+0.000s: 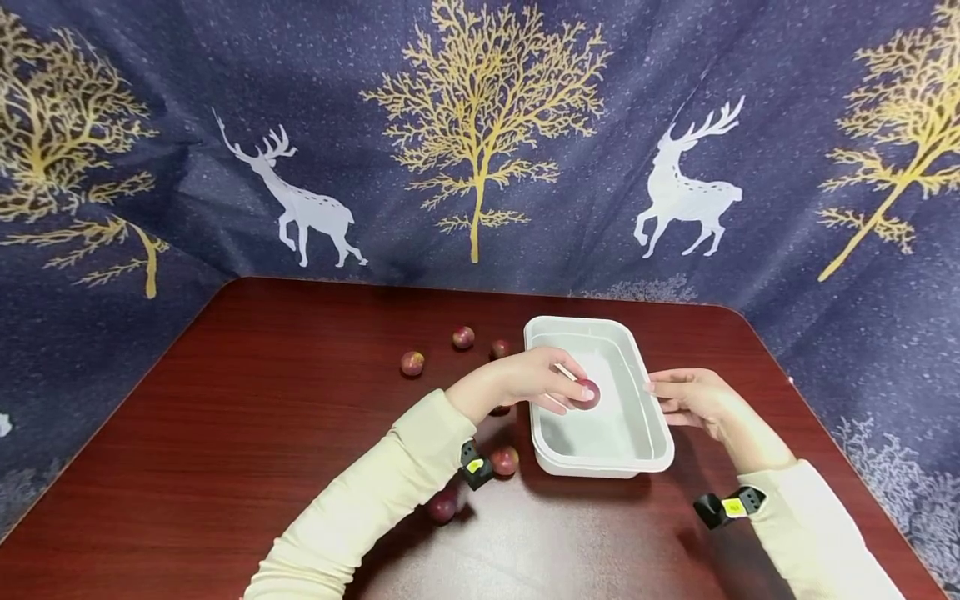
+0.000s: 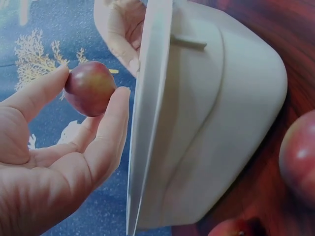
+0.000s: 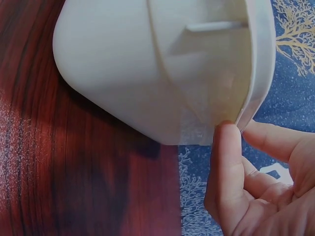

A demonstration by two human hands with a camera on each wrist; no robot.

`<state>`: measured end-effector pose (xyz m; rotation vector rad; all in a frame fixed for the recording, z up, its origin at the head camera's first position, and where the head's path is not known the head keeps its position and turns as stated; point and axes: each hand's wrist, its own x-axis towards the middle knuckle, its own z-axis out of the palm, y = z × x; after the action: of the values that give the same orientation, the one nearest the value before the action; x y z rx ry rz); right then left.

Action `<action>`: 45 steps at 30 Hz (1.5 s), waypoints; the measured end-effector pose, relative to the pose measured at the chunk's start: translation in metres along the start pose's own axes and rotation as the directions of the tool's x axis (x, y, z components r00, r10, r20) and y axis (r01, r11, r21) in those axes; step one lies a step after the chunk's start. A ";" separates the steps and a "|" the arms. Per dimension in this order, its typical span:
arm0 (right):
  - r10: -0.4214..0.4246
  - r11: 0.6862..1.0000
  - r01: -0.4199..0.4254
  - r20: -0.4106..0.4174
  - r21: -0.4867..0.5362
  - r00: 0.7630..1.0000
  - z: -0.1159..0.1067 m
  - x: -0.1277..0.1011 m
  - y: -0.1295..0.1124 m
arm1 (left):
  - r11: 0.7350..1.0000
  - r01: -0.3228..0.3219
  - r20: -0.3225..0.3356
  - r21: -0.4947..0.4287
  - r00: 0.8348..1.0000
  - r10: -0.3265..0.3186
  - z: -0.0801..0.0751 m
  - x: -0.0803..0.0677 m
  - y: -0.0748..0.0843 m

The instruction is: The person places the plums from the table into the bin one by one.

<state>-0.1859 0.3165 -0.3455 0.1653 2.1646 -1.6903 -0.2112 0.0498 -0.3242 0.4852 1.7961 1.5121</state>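
Observation:
My left hand (image 1: 531,377) is above the opening of a white plastic tub (image 1: 551,459). Between its thumb and fingertips it pinches a reddish-purple plum (image 2: 90,88), which has a yellowish patch facing the left wrist camera. On the tub's right side, my right hand (image 1: 693,398) grips the rim, with the thumb on one face and the fingers (image 3: 228,162) on the outer wall. The tub stands upright on the table, and its visible inside floor is bare. Beside its left wall, a plum (image 1: 504,461) lies near the left wrist.
More plums lie left of the tub: one plum (image 1: 412,363) is farthest left, another plum (image 1: 463,337) farther back, and a darker plum (image 1: 442,505) nearer, beside the left sleeve. The brown wooden table (image 1: 225,433) ends at a dark blue cloth (image 1: 420,217) with trees and deer.

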 end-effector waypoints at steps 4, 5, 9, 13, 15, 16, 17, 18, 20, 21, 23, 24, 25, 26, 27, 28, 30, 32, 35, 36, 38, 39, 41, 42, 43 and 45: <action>-0.001 1.000 0.001 0.000 0.012 1.000 0.000 -0.002 0.000 | 1.000 -0.012 0.015 0.029 1.000 0.012 0.008 0.007 -0.001; -0.002 1.000 0.002 -0.001 0.018 1.000 0.000 -0.002 0.000 | 0.999 -0.013 0.020 0.035 1.000 0.013 0.009 0.009 -0.001; -0.004 1.000 0.004 -0.004 0.021 1.000 0.000 -0.003 0.000 | 0.998 -0.012 0.034 0.061 0.999 0.010 0.016 0.016 -0.003; -0.010 1.000 0.010 -0.009 -0.001 1.000 0.002 -0.003 0.000 | 0.997 0.005 0.037 0.078 0.999 -0.007 0.023 0.022 -0.004; -0.012 1.000 0.012 -0.008 -0.010 1.000 0.002 -0.002 0.000 | 0.996 0.017 0.035 0.088 0.999 -0.020 0.026 0.025 -0.004; -0.014 1.000 0.014 -0.008 -0.014 1.000 0.002 -0.002 0.000 | 0.995 0.022 0.030 0.100 0.999 -0.025 0.027 0.026 -0.005; -0.014 1.000 0.014 -0.006 -0.014 1.000 0.003 -0.002 0.000 | 0.994 0.029 0.025 0.104 0.999 -0.032 0.029 0.028 -0.006; -0.014 1.000 0.014 -0.007 -0.015 1.000 0.003 -0.002 0.000 | 0.994 0.036 0.020 0.105 0.999 -0.038 0.031 0.030 -0.007; -0.016 1.000 0.016 -0.008 -0.018 1.000 0.003 -0.001 0.001 | 0.993 0.053 0.006 0.105 0.999 -0.054 0.034 0.033 -0.009; -0.016 1.000 0.016 -0.009 -0.018 1.000 0.003 -0.001 0.001 | 0.992 0.062 -0.001 0.106 0.998 -0.062 0.036 0.035 -0.011; -0.015 1.000 0.015 -0.011 -0.022 1.000 0.003 -0.001 0.002 | 0.991 0.082 -0.021 0.101 0.997 -0.080 0.039 0.039 -0.014; -0.014 1.000 0.014 -0.013 -0.024 1.000 0.003 0.000 0.002 | 0.990 0.090 -0.032 0.109 0.996 -0.087 0.041 0.041 -0.015; -0.014 1.000 0.013 -0.013 -0.027 1.000 0.003 0.000 0.002 | 0.988 0.097 -0.042 0.121 0.995 -0.093 0.042 0.042 -0.016; -0.013 1.000 0.012 -0.013 -0.029 1.000 0.003 0.000 0.002 | 0.985 0.104 -0.051 0.135 0.994 -0.097 0.043 0.042 -0.017; -0.012 0.999 0.012 -0.014 -0.032 1.000 0.003 0.000 0.002 | 0.982 0.111 -0.060 0.152 0.993 -0.102 0.044 0.043 -0.018; -0.012 0.999 0.012 -0.013 -0.035 1.000 0.003 0.001 0.003 | 0.979 0.117 -0.069 0.164 0.992 -0.107 0.044 0.044 -0.019; -0.014 0.999 0.013 -0.013 -0.038 1.000 0.003 0.001 0.002 | 0.975 0.129 -0.084 0.183 0.990 -0.115 0.046 0.045 -0.021; -0.014 0.999 0.013 -0.013 -0.038 1.000 0.003 0.001 0.002 | 0.972 0.136 -0.096 0.192 0.988 -0.119 0.046 0.045 -0.023; -0.013 0.999 0.013 -0.014 -0.035 1.000 0.003 0.001 0.002 | 0.971 0.140 -0.107 0.193 0.987 -0.121 0.047 0.047 -0.025; -0.013 0.999 0.013 -0.014 -0.033 1.000 0.003 0.000 0.001 | 0.971 0.139 -0.109 0.192 0.987 -0.119 0.047 0.047 -0.026; -0.015 0.999 0.015 -0.014 -0.031 1.000 0.003 0.000 0.000 | 0.969 0.138 -0.112 0.202 0.987 -0.117 0.047 0.047 -0.026; -0.016 0.999 0.016 -0.013 -0.031 1.000 0.003 0.000 0.000 | 0.968 0.138 -0.113 0.209 0.987 -0.116 0.048 0.047 -0.026; -0.016 0.999 0.016 -0.011 -0.031 1.000 0.003 -0.001 -0.001 | 0.965 0.137 -0.113 0.223 0.987 -0.114 0.049 0.048 -0.026; -0.016 0.999 0.016 -0.011 -0.032 1.000 0.004 -0.001 -0.002 | 0.962 0.137 -0.113 0.235 0.987 -0.113 0.049 0.048 -0.026; -0.015 0.999 0.015 -0.010 -0.034 1.000 0.004 -0.001 -0.002 | 0.959 0.138 -0.110 0.248 0.987 -0.113 0.050 0.048 -0.027; -0.014 0.999 0.014 -0.009 -0.037 1.000 0.004 -0.001 -0.003 | 0.954 0.141 -0.105 0.265 0.988 -0.117 0.051 0.047 -0.027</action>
<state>-0.1849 0.3122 -0.3429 0.1483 2.2072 -1.6583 -0.2009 0.1110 -0.3657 0.4281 2.0764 1.2198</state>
